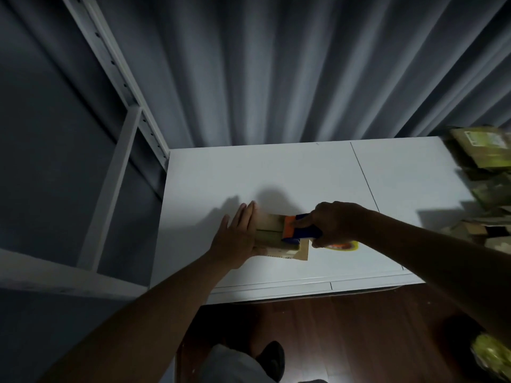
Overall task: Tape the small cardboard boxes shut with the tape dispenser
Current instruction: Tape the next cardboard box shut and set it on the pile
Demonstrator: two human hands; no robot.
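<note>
Here, at a white table (pixel 276 172), my left hand (pixel 235 239) lies flat against the left side of a small cardboard box (pixel 272 230), fingers straight and close together, pointing away from me, the palm pressing the box's side. The box sits on the table near its front edge, its top flaps closed with a seam running along the middle. My right hand (pixel 334 223) has its fingers curled tight around the blue handle of the tape dispenser (pixel 302 229), whose orange front end rests on top of the box, at its right part. A yellow roll of tape (pixel 343 246) shows just under my right hand. A heap of flattened cardboard boxes (pixel 486 183) lies along the table's right edge, well apart from the box I steady. Grey curtains (pixel 276 64) hang behind the table, and a white metal rack (pixel 116 111) stands to its left.
</note>
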